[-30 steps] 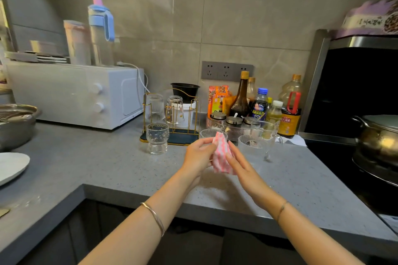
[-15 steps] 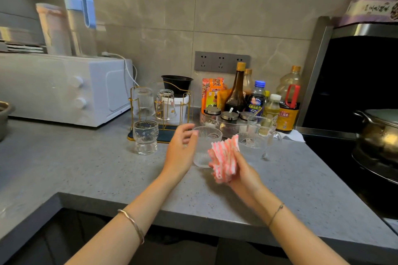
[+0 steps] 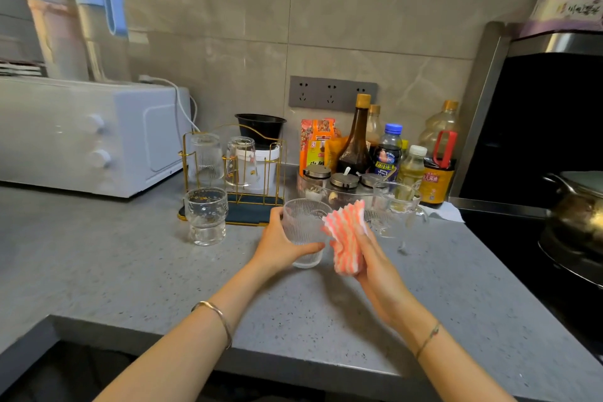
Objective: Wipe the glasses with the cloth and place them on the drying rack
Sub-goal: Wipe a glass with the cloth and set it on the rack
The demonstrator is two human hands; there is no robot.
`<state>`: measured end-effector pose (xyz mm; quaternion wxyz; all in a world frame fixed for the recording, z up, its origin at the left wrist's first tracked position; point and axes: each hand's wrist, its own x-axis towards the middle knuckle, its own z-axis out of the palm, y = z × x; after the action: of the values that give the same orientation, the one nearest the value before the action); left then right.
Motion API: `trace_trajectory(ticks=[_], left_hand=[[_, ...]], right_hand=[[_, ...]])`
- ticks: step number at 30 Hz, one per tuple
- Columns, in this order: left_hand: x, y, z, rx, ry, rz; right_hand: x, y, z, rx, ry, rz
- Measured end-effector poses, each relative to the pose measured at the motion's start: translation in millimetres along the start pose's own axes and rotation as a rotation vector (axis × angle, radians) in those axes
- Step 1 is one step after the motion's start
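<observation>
Illegible Chinese print on bottle labels [image 3: 435, 178]

A pink-and-white striped cloth [image 3: 347, 241] and a clear ribbed glass [image 3: 301, 225] show front-right of the gold-wire drying rack [image 3: 251, 210], whose base is dark teal. At the rack's front-left, a clear footed glass [image 3: 205, 215] carries gold flecks. The counter [image 3: 130, 271] under the rack is speckled grey; the microwave [image 3: 81, 137] to its left is white.

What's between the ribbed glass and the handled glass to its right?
Head view: the pink striped cloth, held in the right hand, between the ribbed glass and the handled glass.
</observation>
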<state>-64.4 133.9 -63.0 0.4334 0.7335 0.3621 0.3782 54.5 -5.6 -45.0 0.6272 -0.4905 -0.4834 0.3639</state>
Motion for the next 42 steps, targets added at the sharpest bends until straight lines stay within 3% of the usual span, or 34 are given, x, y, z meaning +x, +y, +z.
trace_trajectory(ticks=[3,7,13,19,27,31,34,42], left_hand=[[-2,-4,-5,-0.074,0.018,-0.011],[2,12,-23,-0.414,0.063,-0.025],[14,39,-29,-0.793,-0.097,-0.023],[20,23,-28,-1.008,-0.119,-0.112],[20,19,-25,-1.059,-0.191,-0.162],[19,18,-25,-1.026,-0.226,-0.165],[16,18,-26,-1.069,-0.188,-0.170],[13,21,-18,-0.856,-0.197,-0.124]], right_hand=[[4,-6,1,0.011,0.011,-0.049],[27,-26,13,0.029,0.059,-0.170],[68,-40,37,-0.088,0.148,-0.430],[86,-12,36,-0.218,0.211,-0.610],[81,3,42,-0.206,0.162,-0.637],[76,9,46,-0.669,0.122,-0.836],[76,17,52,-0.925,-0.007,-0.807],[96,0,44,-0.824,0.095,-0.652]])
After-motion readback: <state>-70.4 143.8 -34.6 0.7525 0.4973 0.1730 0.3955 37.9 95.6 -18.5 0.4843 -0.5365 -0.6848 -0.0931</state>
